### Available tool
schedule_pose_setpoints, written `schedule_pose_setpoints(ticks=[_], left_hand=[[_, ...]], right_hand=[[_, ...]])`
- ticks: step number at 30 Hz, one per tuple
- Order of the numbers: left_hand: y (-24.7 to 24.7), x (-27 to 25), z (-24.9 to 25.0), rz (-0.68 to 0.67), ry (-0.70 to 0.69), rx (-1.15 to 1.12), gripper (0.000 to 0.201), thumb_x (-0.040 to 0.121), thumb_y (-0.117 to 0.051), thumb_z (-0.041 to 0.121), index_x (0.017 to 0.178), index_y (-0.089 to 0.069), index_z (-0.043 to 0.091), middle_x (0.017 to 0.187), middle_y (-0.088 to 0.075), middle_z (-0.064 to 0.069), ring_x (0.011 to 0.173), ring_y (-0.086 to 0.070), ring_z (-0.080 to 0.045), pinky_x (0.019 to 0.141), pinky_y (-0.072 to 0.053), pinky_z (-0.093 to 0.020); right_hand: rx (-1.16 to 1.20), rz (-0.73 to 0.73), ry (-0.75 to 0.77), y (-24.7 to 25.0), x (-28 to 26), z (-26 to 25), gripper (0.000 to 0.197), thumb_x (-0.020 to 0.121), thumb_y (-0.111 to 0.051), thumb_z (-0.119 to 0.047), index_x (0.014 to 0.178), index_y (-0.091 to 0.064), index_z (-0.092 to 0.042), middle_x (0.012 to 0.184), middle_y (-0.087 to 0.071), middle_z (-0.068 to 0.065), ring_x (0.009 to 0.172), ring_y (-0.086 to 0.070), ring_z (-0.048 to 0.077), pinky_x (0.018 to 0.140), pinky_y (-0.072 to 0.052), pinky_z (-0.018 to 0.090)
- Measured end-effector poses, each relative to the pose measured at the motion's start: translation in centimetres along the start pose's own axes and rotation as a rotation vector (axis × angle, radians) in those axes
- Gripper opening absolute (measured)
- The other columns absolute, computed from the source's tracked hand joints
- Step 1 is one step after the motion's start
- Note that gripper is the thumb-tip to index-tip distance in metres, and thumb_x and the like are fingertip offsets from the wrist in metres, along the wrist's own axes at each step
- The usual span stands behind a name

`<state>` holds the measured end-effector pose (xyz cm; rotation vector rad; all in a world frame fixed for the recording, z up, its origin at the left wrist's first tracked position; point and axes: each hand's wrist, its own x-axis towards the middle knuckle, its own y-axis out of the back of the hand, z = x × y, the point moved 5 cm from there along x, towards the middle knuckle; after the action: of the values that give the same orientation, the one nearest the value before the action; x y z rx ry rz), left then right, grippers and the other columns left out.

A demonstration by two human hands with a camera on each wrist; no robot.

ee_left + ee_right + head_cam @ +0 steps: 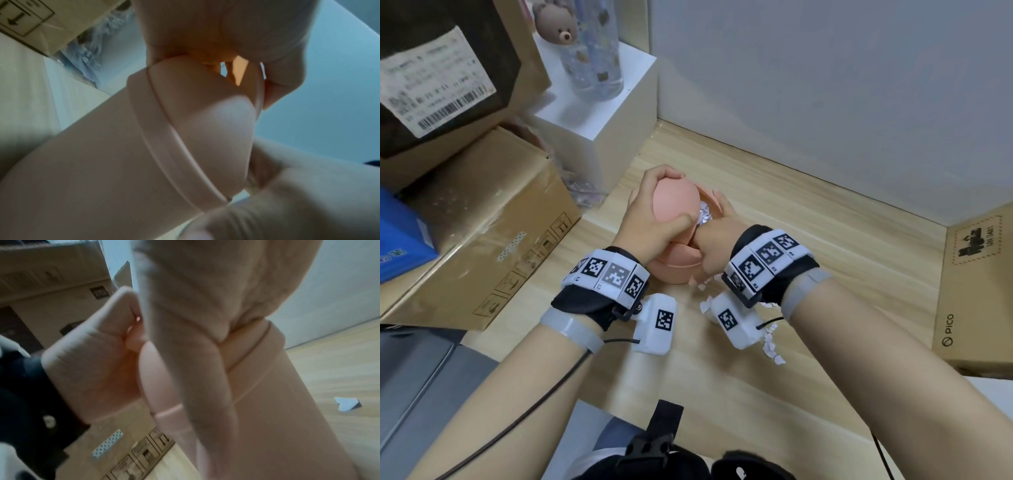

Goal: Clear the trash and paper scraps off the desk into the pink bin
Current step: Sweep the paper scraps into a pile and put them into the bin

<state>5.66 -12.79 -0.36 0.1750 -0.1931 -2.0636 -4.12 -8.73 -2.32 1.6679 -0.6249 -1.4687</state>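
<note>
Both hands work at the pink bin on the tabletop.

The pink bin (677, 270) stands on the wooden tabletop (825, 240), between the two wrists. The left hand (650, 219) has its grip curled around the bin's swing lid (674, 202), thumb on the near side and fingers over the top, and the lid is tilted open. The right hand (717, 240) reaches into the opening; whether its grip is closed or loose cannot be told, because the fingers are hidden inside. Crumpled white paper (703, 214) shows in the opening. More paper scraps (772, 346) lie on the tabletop near the right wrist. Cardboard boxes (482, 222) stand at the left.
</note>
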Motion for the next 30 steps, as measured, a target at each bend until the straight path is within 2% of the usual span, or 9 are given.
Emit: schedule_pose_setpoints(ticks=[4,7,13,17,20,22,24,26,30], left_hand=[[0.1,0.1,0.0,0.0,-0.015,-0.009,0.05,0.053,-0.057,0.038,0.099,-0.043,0.049,0.119,-0.051,0.019,0.123,-0.044,-0.022,0.1,-0.037,-0.032],[0.0,0.0,-0.1,-0.002,-0.017,-0.01,0.051,0.054,-0.058,0.037,0.1,-0.043,0.05,0.119,-0.051,0.021,0.123,-0.045,-0.021,0.1,-0.037,-0.033],[-0.1,0.0,-0.2,0.0,-0.007,-0.005,0.05,0.056,-0.059,0.035,0.099,-0.043,0.054,0.124,-0.053,0.016,0.124,-0.045,-0.019,0.101,-0.037,-0.033],[0.0,0.1,-0.1,0.021,-0.007,-0.002,0.049,0.056,-0.06,0.035,0.099,-0.043,0.052,0.123,-0.054,0.016,0.121,-0.047,-0.016,0.1,-0.037,-0.032],[0.8,0.8,-0.1,0.054,-0.014,0.002,0.049,0.058,-0.061,0.032,0.101,-0.042,0.046,0.127,-0.053,0.009,0.116,-0.049,-0.011,0.095,-0.038,-0.021],[1.6,1.4,-0.2,0.089,-0.013,-0.009,0.048,0.062,-0.062,0.023,0.101,-0.042,0.043,0.128,-0.052,0.004,0.109,-0.05,-0.005,0.085,-0.038,-0.007],[2.1,2.1,-0.2,0.116,-0.019,-0.024,0.047,0.065,-0.06,0.015,0.1,-0.042,0.04,0.126,-0.052,0.003,0.103,-0.05,-0.002,0.077,-0.037,0.0],[2.4,2.6,-0.2,0.137,-0.022,-0.047,0.047,0.066,-0.059,0.012,0.101,-0.042,0.037,0.122,-0.053,0.005,0.1,-0.052,0.0,0.075,-0.038,0.0],[2.5,3.2,-0.6,0.161,-0.033,-0.041,0.048,0.066,-0.059,0.01,0.102,-0.042,0.038,0.12,-0.054,0.009,0.097,-0.053,0.01,0.08,-0.039,-0.004]], right_hand=[[0.256,0.199,0.02,1.8,-2.5,1.4,0.025,0.077,-0.062,-0.041,0.095,-0.064,-0.024,0.085,-0.06,-0.009,0.108,-0.053,0.015,0.114,0.008,0.045],[0.271,0.346,0.032,3.1,-3.6,2.7,0.03,0.073,-0.067,-0.036,0.1,-0.062,-0.024,0.112,-0.057,-0.009,0.117,-0.049,0.012,0.115,0.003,0.046],[-0.097,0.062,0.045,-0.3,-0.7,0.5,0.07,0.064,-0.051,-0.073,0.112,-0.06,-0.023,0.114,-0.064,-0.002,0.125,-0.044,0.016,0.101,0.029,0.048],[-0.042,0.058,-0.006,-0.7,1.1,0.8,0.066,0.065,-0.049,-0.072,0.101,-0.064,-0.02,0.1,-0.069,0.001,0.118,-0.05,0.017,0.102,0.029,0.049],[0.139,0.212,0.071,1.1,0.1,1.5,0.042,0.074,-0.058,-0.055,0.101,-0.064,-0.023,0.104,-0.066,-0.004,0.113,-0.052,0.014,0.111,0.015,0.05],[0.459,0.471,0.174,2.4,-1.5,2.6,0.027,0.073,-0.067,-0.039,0.094,-0.067,-0.022,0.118,-0.062,-0.005,0.116,-0.051,0.013,0.113,-0.008,0.048],[0.897,0.747,0.188,2.2,-3.1,5.3,0.018,0.07,-0.07,-0.029,0.085,-0.067,-0.02,0.126,-0.056,-0.001,0.117,-0.049,0.012,0.106,-0.03,0.028],[1.194,0.837,-0.017,-0.7,-3.8,8.4,0.024,0.072,-0.071,-0.02,0.095,-0.063,-0.021,0.133,-0.048,0.0,0.123,-0.043,0.01,0.102,-0.03,0.015],[1.269,0.517,-0.734,-11.3,-3.5,11.9,0.063,0.078,-0.064,-0.029,0.134,-0.036,-0.027,0.156,-0.009,-0.004,0.144,-0.004,0.015,0.118,-0.004,0.042]])
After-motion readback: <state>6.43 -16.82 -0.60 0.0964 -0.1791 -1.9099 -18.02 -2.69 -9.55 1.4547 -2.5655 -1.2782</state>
